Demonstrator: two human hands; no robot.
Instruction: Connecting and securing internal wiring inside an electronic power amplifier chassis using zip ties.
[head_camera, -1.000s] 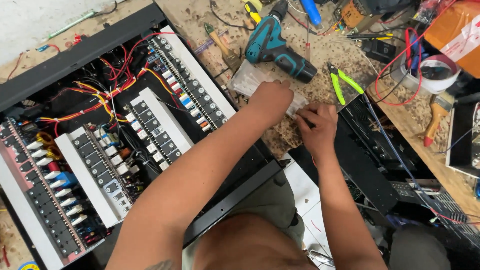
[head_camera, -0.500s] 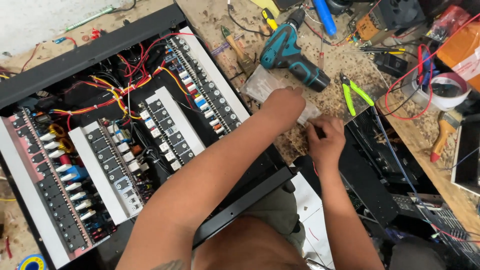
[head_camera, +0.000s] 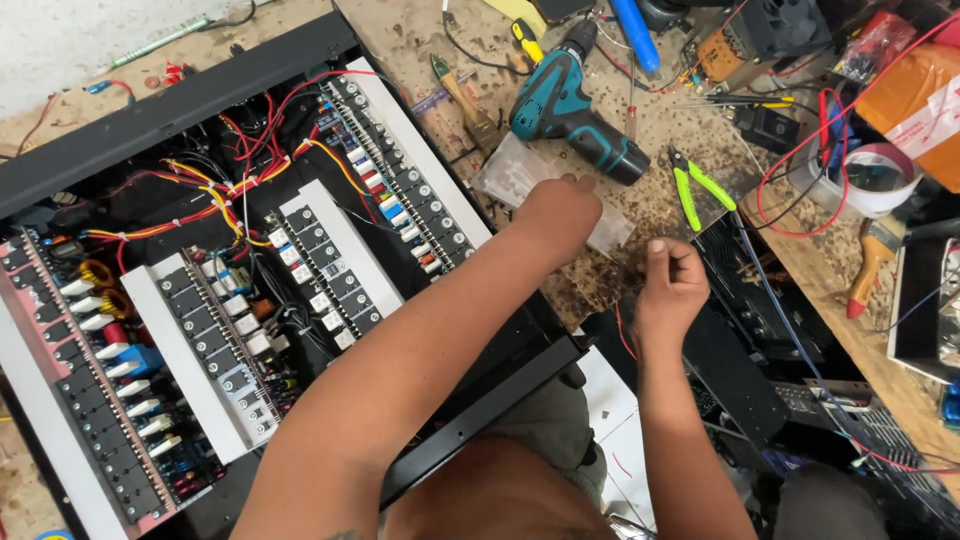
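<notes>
My left hand (head_camera: 560, 212) rests palm down on a clear plastic box (head_camera: 520, 168) lying on the speckled workbench (head_camera: 650, 200), its fingers curled over the box. Just to the right, my right hand (head_camera: 672, 282) is closed with thumb and fingertips pinched together; whatever sits between them is too small to make out. A teal cordless drill (head_camera: 575, 110) lies right behind the box. Green-handled pliers (head_camera: 695, 185) lie to the right of the drill.
A large open black amplifier chassis (head_camera: 180, 110) with white-edged circuit boards and red and yellow wires fills the left. A tape roll (head_camera: 880, 170), a brush (head_camera: 870, 262), screwdrivers, an orange package (head_camera: 915, 95) and black units crowd the right side.
The view has shifted, so everything sits lower and further right in frame. My right hand has drawn slightly away from the left hand and the plastic box. The left hand stays on the box.
</notes>
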